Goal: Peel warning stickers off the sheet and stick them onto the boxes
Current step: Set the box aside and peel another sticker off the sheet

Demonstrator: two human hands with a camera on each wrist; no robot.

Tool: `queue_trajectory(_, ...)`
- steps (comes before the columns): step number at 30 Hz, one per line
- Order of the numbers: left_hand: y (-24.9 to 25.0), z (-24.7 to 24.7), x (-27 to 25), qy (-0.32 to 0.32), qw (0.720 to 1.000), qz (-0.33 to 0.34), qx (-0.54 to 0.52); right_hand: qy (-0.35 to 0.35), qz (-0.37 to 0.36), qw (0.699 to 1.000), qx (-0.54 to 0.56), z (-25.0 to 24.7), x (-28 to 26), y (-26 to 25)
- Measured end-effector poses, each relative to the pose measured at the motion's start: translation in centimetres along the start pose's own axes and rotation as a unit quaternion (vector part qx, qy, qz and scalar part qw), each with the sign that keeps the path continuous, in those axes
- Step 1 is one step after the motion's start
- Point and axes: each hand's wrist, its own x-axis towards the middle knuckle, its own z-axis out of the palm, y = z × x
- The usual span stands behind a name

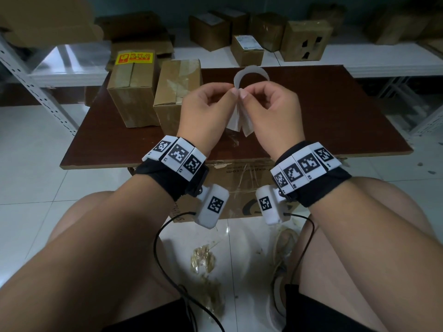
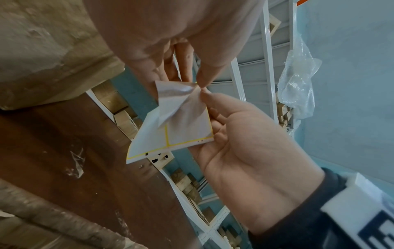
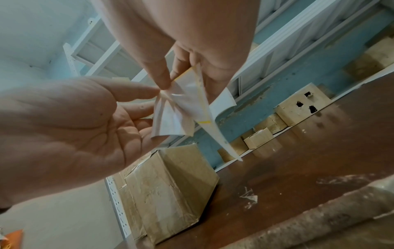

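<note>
Hands (image 1: 206, 106) (image 1: 273, 106) pinch sticker sheet (image 1: 241, 121), fingers hiding its printed face.

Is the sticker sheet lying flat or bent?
Bent: both hands pinch the sticker sheet above the table, and it creases and curls.

black wristbands (image 1: 321, 188) carrying white blocks with black square codes (image 1: 177, 154); thin black cables (image 1: 159, 245); dark shorts (image 1: 153, 317).

storeroom | metal shelving (image 1: 36, 75) | stacked cardboard boxes (image 1: 305, 41) | tiled floor (image 1: 31, 149)
</note>
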Motion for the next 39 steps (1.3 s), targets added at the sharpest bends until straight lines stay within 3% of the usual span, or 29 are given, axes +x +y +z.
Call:
queue_trajectory(13, -0.17, -0.01, 0.2, 0.002, 1.0, 0.004, 0.021, -0.011, 0.033, 0.998, 0.056, 0.01, -0.3, -0.68)
queue_trajectory(18, -0.22, -0.03, 0.02, -0.008, 0.997, 0.037, 0.06, -0.002, 0.012, 1.0, 0.021, 0.02, -0.13, -0.46)
queue_trajectory(32, -0.33, -0.1, 0.41, 0.008, 0.999, 0.018, 0.04, -0.011, 0.011, 1.0, 0.0, 0.05, -0.18, -0.54)
queue_trajectory(35, -0.33, 0.03, 0.25, 0.011, 0.999, 0.04, 0.029, -0.008, 0.013, 1.0, 0.023, 0.2, -0.15, -0.52)
queue_trajectory(39, -0.44, -0.02, 0.14, 0.001, 0.988, 0.13, 0.079, -0.025, 0.049, 0.988, 0.145, 0.47, -0.23, -1.03)
